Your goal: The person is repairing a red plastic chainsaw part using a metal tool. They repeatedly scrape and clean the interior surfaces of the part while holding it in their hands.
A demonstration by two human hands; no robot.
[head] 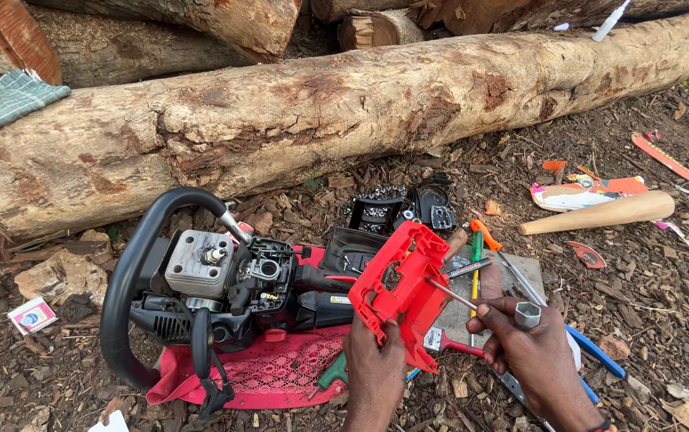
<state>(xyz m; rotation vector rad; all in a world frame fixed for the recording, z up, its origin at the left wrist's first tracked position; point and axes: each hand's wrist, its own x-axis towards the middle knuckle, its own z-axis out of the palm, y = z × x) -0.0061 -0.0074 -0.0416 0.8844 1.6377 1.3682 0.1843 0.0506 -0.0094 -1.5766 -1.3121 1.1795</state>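
now | red cover (pixel 399 282) tilted up-right | socket wrench (pixel 512 314) shaft points left

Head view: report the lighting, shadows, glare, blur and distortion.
Head view: soft, even daylight, with only faint shadows under the big log; no harsh glare, just a slight sheen on the red plastic cover held in the left hand; right hand and socket wrench sharp; the log bows slightly toward the edges, wide-angle distortion.

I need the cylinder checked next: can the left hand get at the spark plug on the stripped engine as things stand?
Probably not right away: the left hand is gripping the red plastic cover. The spark plug itself stands exposed on the grey cylinder, nothing over it, so the way looks free once the cover is set down.
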